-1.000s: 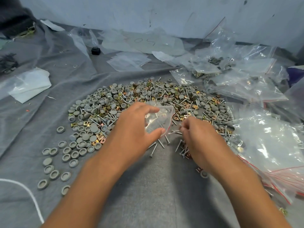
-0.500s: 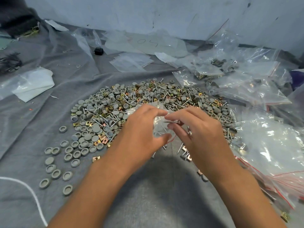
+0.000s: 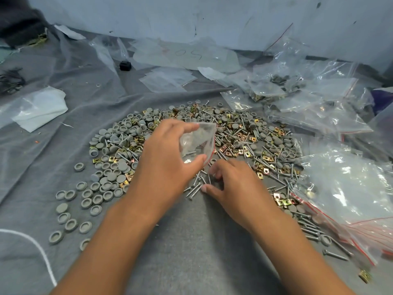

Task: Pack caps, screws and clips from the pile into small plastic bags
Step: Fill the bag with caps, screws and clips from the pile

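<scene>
A wide pile [image 3: 244, 135] of grey caps, silver screws and gold clips lies on the grey cloth. My left hand [image 3: 165, 158] holds a small clear plastic bag [image 3: 198, 142] with a red zip strip above the pile's near edge; at least one screw shows inside it. My right hand [image 3: 231, 184] is down on the cloth just below the bag, its fingers curled over loose screws [image 3: 196, 188]. Whether it pinches one is hidden by the fingers. Loose grey caps [image 3: 85, 201] are scattered to the left.
Heaps of clear bags, some filled, lie at the right [image 3: 350, 188] and back right [image 3: 297, 90]. Flat empty bags [image 3: 168, 79] and a small black object [image 3: 125, 66] sit at the back. White plastic [image 3: 40, 107] lies left; a white cord [image 3: 38, 250] curves at bottom left.
My right hand has dropped from the bag's mouth down to the screws on the cloth. My left hand has tilted the bag upward and holds it in about the same place.
</scene>
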The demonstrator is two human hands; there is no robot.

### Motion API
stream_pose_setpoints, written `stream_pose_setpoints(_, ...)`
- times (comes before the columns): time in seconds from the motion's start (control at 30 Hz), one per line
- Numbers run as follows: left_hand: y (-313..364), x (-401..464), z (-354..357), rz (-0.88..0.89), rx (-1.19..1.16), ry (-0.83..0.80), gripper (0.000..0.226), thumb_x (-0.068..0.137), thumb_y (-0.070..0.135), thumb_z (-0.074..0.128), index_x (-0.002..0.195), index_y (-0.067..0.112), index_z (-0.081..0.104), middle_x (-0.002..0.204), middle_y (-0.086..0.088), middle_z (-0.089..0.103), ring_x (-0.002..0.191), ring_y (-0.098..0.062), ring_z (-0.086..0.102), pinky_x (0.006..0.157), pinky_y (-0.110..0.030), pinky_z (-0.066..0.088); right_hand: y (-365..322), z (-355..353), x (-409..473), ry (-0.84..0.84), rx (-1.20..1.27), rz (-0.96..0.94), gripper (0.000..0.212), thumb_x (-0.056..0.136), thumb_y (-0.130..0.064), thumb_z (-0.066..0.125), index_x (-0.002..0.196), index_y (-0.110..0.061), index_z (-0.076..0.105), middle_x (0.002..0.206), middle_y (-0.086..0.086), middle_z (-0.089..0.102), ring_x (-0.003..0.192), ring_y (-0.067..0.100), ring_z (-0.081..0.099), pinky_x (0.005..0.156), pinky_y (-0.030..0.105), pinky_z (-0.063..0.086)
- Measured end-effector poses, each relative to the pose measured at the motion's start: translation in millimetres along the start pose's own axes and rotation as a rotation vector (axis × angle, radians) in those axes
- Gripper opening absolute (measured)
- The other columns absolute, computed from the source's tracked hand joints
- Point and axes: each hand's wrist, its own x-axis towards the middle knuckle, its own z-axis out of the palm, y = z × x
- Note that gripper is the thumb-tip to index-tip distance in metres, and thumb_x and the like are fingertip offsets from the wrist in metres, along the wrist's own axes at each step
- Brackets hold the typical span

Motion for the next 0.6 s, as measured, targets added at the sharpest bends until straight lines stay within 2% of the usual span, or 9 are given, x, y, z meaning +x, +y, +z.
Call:
stream_pose_setpoints(0.1, 0, 0, 1, 0.009, -0.011, -0.021, 0.060, 0.077, 0.029, 0.084, 0.133, 0.025, 0.062, 0.114, 0.015, 0.054, 0.087, 0.018, 0.043, 0.082, -0.001, 0.033, -6, -5, -1, 0.064, -0.105, -0.017, 0.010, 0.097, -0.033, 0.059, 0.102, -0.025, 0.056, 0.100, -0.006, 0.064, 0.099, 0.022, 0.057, 0.081, 0.037, 0.045)
stream_pose_setpoints(0.27, -3, 0, 1, -0.006, -0.017, -0.032, 0.061, 0.077, 0.028, 0.085, 0.134, 0.027, 0.061, 0.115, 0.017, 0.053, 0.088, 0.018, 0.043, 0.079, -0.005, 0.035, -8, -3, -6, 0.010, -0.186, -0.028, 0.014, 0.098, -0.020, 0.049, 0.107, -0.020, 0.060, 0.101, -0.002, 0.065, 0.095, 0.024, 0.061, 0.082, 0.038, 0.049)
stream_pose_setpoints(0.33, -3, -1, 2, -0.005, -0.014, -0.035, 0.061, 0.077, 0.029, 0.086, 0.133, 0.028, 0.061, 0.117, 0.018, 0.052, 0.089, 0.017, 0.043, 0.080, -0.007, 0.035, -3, -9, -3, 0.036, -0.075, 0.031, 0.019, 0.099, -0.022, 0.049, 0.110, -0.022, 0.064, 0.103, -0.003, 0.067, 0.094, 0.018, 0.061, 0.082, 0.032, 0.049)
stream_pose_setpoints(0.37, -3, -1, 2, -0.003, -0.008, -0.037, 0.061, 0.077, 0.030, 0.086, 0.132, 0.029, 0.061, 0.118, 0.018, 0.052, 0.089, 0.015, 0.044, 0.081, -0.008, 0.036, 2, -14, -2, 0.074, -0.001, 0.055, 0.020, 0.100, -0.024, 0.049, 0.112, -0.024, 0.066, 0.100, -0.006, 0.068, 0.088, 0.012, 0.060, 0.077, 0.025, 0.046)
stream_pose_setpoints(0.43, -2, -2, 4, 0.004, -0.002, -0.043, 0.061, 0.077, 0.030, 0.086, 0.132, 0.029, 0.061, 0.119, 0.018, 0.052, 0.086, 0.007, 0.044, 0.083, -0.011, 0.036, 10, -26, -2, 0.170, 0.188, 0.070, 0.015, 0.100, -0.024, 0.052, 0.102, -0.032, 0.065, 0.080, -0.017, 0.063, 0.070, -0.002, 0.054, 0.062, 0.011, 0.038)
stream_pose_setpoints(0.47, -2, -1, 5, 0.010, 0.002, -0.049, 0.061, 0.076, 0.029, 0.086, 0.132, 0.028, 0.061, 0.120, 0.017, 0.053, 0.084, 0.004, 0.041, 0.083, -0.012, 0.035, 11, -33, -3, 0.233, 0.306, 0.049, 0.014, 0.100, -0.024, 0.054, 0.094, -0.034, 0.062, 0.072, -0.018, 0.059, 0.065, -0.003, 0.052, 0.060, 0.010, 0.037)
stream_pose_setpoints(0.53, -1, -1, 7, 0.027, 0.015, -0.066, 0.060, 0.076, 0.029, 0.085, 0.132, 0.028, 0.061, 0.120, 0.017, 0.053, 0.086, 0.005, 0.039, 0.084, -0.009, 0.034, 8, -41, -5, 0.344, 0.489, -0.060, 0.014, 0.101, -0.026, 0.056, 0.090, -0.034, 0.058, 0.074, -0.021, 0.058, 0.065, -0.001, 0.052, 0.058, 0.011, 0.037)
stream_pose_setpoints(0.6, 0, -2, 8, 0.035, 0.018, -0.082, 0.062, 0.075, 0.030, 0.086, 0.132, 0.029, 0.060, 0.121, 0.018, 0.052, 0.089, 0.007, 0.041, 0.086, -0.010, 0.035, -1, -41, -4, 0.425, 0.497, -0.185, 0.011, 0.099, -0.023, 0.058, 0.092, -0.032, 0.058, 0.075, -0.019, 0.056, 0.069, -0.001, 0.052, 0.062, 0.009, 0.036)
